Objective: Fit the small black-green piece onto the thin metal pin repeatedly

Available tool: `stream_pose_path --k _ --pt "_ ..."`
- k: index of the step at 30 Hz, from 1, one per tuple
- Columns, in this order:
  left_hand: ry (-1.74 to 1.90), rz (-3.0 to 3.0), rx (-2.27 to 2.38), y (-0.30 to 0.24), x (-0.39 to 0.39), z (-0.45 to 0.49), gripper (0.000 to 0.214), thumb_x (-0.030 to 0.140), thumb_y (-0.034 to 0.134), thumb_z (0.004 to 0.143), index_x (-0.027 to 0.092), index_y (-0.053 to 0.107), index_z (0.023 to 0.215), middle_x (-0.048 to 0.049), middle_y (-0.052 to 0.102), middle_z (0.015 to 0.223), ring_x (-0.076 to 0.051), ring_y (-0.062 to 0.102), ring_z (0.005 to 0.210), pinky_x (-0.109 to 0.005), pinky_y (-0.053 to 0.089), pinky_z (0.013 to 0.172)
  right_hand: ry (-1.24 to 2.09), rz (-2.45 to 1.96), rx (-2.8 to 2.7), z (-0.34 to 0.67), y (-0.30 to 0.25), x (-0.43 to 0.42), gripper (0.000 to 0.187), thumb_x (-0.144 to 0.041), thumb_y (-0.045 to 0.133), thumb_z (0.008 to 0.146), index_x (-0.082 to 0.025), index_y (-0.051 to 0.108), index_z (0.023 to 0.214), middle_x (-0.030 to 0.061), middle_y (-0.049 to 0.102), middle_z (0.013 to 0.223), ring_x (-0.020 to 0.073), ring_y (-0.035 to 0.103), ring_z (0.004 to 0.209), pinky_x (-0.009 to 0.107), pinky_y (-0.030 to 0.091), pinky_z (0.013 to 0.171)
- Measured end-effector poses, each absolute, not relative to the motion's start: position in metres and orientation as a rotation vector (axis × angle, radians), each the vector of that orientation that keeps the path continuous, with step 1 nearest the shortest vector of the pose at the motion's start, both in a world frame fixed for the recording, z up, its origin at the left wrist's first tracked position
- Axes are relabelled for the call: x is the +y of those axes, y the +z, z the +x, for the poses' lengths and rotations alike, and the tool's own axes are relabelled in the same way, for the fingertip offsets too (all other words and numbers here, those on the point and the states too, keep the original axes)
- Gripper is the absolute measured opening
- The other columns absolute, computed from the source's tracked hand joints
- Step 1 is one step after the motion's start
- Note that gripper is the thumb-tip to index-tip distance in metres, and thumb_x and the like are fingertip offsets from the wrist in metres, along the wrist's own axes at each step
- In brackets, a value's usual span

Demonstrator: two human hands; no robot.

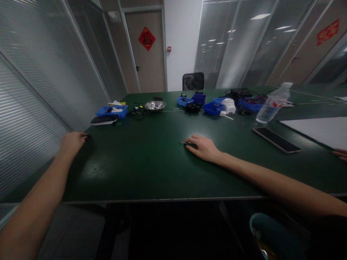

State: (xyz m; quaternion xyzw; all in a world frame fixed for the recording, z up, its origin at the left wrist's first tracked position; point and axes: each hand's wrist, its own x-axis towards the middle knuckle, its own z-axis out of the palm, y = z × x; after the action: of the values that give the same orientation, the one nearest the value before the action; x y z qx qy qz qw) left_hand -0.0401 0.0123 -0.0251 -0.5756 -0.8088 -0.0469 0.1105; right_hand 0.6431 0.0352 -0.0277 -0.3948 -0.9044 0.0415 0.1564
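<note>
My right hand [203,148] rests on the green table [141,162] near its middle. Its fingers are closed on a small tool with a black handle [192,145] and a thin metal tip pointing left, which looks like a screwdriver. At the table's left side is my left hand [72,142], its fingers closed together. A small dark thing [88,135] shows at those fingertips, too blurred to name. Beyond my left hand lies a black-topped box or book [104,120].
Farther back stand a metal bowl [155,105], a blue tray [123,111], several blue bins [213,109] and tangled cables. To the right are a water bottle [274,103], a phone [276,139] and a white sheet [322,130]. Another person's hand [341,154] shows at the right edge.
</note>
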Motion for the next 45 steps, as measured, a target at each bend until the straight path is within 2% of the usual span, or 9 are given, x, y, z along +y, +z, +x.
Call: stream_pose_path --k 3,8,16,23,29,38,45 --pt "-0.116 -1.620 -2.405 -0.026 0.011 -0.037 0.049 0.034 0.050 0.105 0.011 0.077 0.139 -0.0190 0.076 0.129 -0.034 0.068 0.111 -0.042 0.053 0.098 0.111 -1.138 -2.595 0.643 -0.028 0.036 0.033 -0.043 0.054 0.110 -0.025 0.069 0.132 0.0082 0.072 0.119 0.0235 0.069 0.099 0.033 0.049 0.077" --pt "-0.160 -1.654 -2.358 -0.028 0.013 -0.036 0.049 0.031 0.050 0.105 0.007 0.075 0.139 -0.0188 0.076 0.130 -0.033 0.067 0.117 -0.041 0.050 0.105 0.137 -1.145 -2.585 0.643 -0.028 0.036 0.033 -0.044 0.054 0.110 -0.025 0.070 0.132 0.0084 0.072 0.120 0.0232 0.069 0.097 0.034 0.049 0.077" --pt "-0.222 -1.672 -2.380 -0.027 0.019 -0.046 0.049 0.040 0.053 0.104 0.009 0.080 0.131 -0.0170 0.078 0.125 -0.034 0.068 0.115 -0.043 0.050 0.106 0.147 -1.142 -2.589 0.642 -0.027 0.035 0.033 -0.043 0.054 0.110 -0.025 0.070 0.132 0.0086 0.072 0.121 0.0226 0.069 0.097 0.033 0.050 0.078" --pt "-0.282 -1.567 -2.477 -0.021 0.012 -0.047 0.043 0.037 0.057 0.102 0.011 0.081 0.127 -0.0158 0.079 0.126 -0.032 0.069 0.112 -0.040 0.053 0.099 0.163 -1.151 -2.597 0.642 -0.024 0.034 0.034 -0.043 0.053 0.110 -0.025 0.069 0.134 0.0089 0.071 0.121 0.0234 0.069 0.099 0.034 0.051 0.079" --pt "-0.187 -1.538 -2.510 -0.017 0.006 -0.043 0.046 0.039 0.054 0.104 0.013 0.080 0.131 -0.0156 0.079 0.123 -0.032 0.069 0.109 -0.039 0.053 0.094 0.159 -1.148 -2.596 0.643 -0.025 0.035 0.033 -0.043 0.054 0.110 -0.025 0.070 0.132 0.0090 0.071 0.121 0.0232 0.068 0.098 0.034 0.050 0.079" --pt "-0.062 -1.601 -2.403 -0.021 0.007 -0.033 0.047 0.028 0.051 0.104 0.008 0.073 0.141 -0.0215 0.074 0.130 -0.034 0.065 0.114 -0.044 0.052 0.099 0.130 -1.143 -2.585 0.642 -0.028 0.035 0.033 -0.042 0.055 0.109 -0.024 0.070 0.133 0.0086 0.071 0.119 0.0233 0.068 0.097 0.034 0.049 0.076" --pt "0.006 -1.636 -2.379 -0.024 0.012 -0.031 0.048 0.023 0.046 0.102 0.006 0.075 0.135 -0.0244 0.074 0.125 -0.036 0.066 0.111 -0.044 0.052 0.097 0.151 -1.129 -2.593 0.643 -0.025 0.034 0.033 -0.042 0.054 0.109 -0.025 0.070 0.133 0.0084 0.071 0.119 0.0232 0.069 0.098 0.034 0.050 0.078"
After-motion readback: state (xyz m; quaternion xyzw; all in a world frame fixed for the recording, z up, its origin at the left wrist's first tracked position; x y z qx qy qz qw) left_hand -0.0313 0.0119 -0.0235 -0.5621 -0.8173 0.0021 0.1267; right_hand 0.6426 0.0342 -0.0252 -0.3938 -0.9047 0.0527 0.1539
